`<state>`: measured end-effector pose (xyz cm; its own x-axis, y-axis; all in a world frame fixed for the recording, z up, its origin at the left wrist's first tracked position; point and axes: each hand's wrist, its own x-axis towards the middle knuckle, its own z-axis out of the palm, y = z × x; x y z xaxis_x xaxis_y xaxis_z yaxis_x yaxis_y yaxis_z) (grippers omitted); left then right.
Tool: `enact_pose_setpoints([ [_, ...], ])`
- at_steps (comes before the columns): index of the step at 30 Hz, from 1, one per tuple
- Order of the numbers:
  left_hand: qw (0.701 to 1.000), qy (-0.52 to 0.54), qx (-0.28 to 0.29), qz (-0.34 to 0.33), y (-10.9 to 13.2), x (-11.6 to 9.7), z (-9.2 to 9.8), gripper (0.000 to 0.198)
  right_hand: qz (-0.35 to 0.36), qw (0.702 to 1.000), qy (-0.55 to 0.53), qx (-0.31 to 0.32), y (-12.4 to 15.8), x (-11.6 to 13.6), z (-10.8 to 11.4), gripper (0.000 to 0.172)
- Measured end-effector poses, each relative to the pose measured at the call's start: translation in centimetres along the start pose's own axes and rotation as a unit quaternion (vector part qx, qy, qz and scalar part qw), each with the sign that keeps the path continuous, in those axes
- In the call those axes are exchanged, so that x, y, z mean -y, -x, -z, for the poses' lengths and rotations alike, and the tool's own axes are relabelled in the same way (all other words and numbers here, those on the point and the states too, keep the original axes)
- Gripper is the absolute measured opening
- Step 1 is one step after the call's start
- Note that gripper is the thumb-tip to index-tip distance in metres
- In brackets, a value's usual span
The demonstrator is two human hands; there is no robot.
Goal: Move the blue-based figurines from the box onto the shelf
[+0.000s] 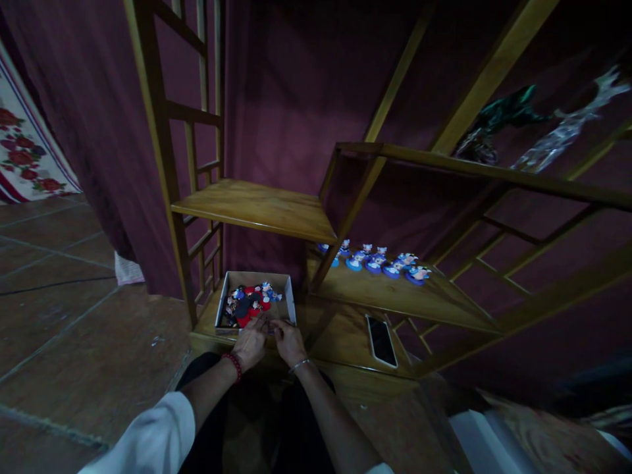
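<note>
An open cardboard box [290, 297] sits on the lowest shelf with a jumble of small red, black and blue figurines [251, 304] inside. My left hand [251, 342], wearing a red beaded bracelet, is at the box's front edge, its fingers bent together. Close beside it, my right hand [290, 341] has its thumb and fingers closed, near the box's front right corner. The fingertips of both hands almost meet. Whatever lies between them is too small and dark to make out.
Several blue and white figurines [375, 262] on round bases stand on the shelf [409, 293] to the right. Below that lies a phone [381, 341]. A wooden shelf board [261, 207] juts out above the box. Upright posts [170, 197] frame the left side.
</note>
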<state>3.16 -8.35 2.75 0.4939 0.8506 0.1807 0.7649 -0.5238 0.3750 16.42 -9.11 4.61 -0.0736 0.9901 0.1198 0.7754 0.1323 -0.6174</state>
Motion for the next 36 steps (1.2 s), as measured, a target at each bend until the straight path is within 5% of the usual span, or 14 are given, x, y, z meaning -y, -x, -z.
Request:
enact_pose_setpoints([
  [21,0.989,-0.04,0.032,0.142,-1.9,2.3,-0.8,0.032,-0.043,0.993,0.088,0.064,-4.5,-2.3,-2.1,0.029],
  [28,0.977,0.001,0.06,0.202,-3.2,3.2,-1.1,0.031,-0.074,0.993,0.052,0.07,-7.1,-3.0,-3.3,0.031],
  [36,0.976,0.082,0.049,0.195,-3.9,4.4,-1.5,0.03,-0.077,0.993,0.069,0.058,-10.1,-3.4,-4.8,0.039],
])
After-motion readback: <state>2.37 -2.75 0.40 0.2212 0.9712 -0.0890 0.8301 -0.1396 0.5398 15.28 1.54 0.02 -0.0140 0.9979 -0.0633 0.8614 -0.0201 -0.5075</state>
